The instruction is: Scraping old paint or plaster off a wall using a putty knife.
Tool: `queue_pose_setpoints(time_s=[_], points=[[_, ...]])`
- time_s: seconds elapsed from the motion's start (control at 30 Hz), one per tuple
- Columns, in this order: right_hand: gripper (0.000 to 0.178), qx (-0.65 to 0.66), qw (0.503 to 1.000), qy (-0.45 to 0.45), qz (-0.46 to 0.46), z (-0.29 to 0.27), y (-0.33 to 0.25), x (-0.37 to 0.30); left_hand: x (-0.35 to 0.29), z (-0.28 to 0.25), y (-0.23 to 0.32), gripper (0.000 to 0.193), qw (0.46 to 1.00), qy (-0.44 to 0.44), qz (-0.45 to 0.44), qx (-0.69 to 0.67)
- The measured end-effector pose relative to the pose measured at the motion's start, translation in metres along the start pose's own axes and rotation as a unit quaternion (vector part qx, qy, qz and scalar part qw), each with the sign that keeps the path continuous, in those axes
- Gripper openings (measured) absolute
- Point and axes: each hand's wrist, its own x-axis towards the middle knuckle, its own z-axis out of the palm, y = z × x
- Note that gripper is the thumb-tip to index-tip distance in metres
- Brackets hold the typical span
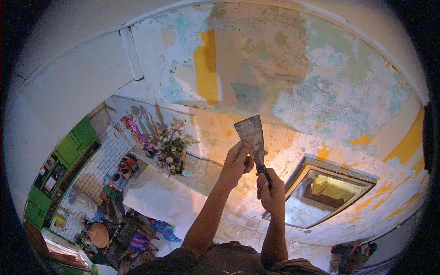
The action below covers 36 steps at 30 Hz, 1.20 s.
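Note:
A wide-bladed scraper is held up in front of the wall, its flared, stained metal blade pointing upward. My right hand is wrapped round the dark handle. At the lower left edge of the blade, my left hand has its fingers curled and its fingertips pinching the metal. Behind the blade is the patchy wall, with peeled areas of pale blue, white, tan and yellow. The blade appears apart from the wall, though the exact gap is hard to judge.
A framed mirror hangs at the right. Left of my arms, flower arrangements stand on a ledge above a white sheet. Green cabinets, a round stool and clutter fill the far left.

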Motion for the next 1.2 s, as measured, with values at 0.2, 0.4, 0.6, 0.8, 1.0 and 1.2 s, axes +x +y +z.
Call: queue_pose_setpoints(time_s=[0.2,0.4,0.6,0.8,1.0,1.2], points=[[0.02,0.12,0.99,-0.065,0.032,0.018,0.025,-0.003,0.009,-0.002,-0.013,0.033,0.999,-0.003,-0.003,0.035],[0.012,0.022,0.998,0.047,-0.044,0.044,0.023,0.013,0.015,0.0,-0.011,0.034,0.999,0.032,0.015,-0.005],[0.028,-0.06,0.991,0.1,-0.059,0.065,0.016,0.024,0.028,-0.008,-0.007,0.034,0.994,0.096,-0.001,0.052],[0.038,-0.067,0.988,0.108,-0.092,0.07,0.0,0.033,0.034,-0.008,-0.002,0.03,0.99,0.116,0.055,0.053],[0.038,-0.06,0.993,0.095,-0.045,0.06,-0.009,0.033,0.04,-0.01,-0.004,0.033,0.99,0.103,0.059,0.071],[0.037,-0.08,0.99,0.093,-0.066,0.055,-0.009,0.034,0.036,0.004,-0.001,0.032,0.984,0.159,0.059,0.05]])
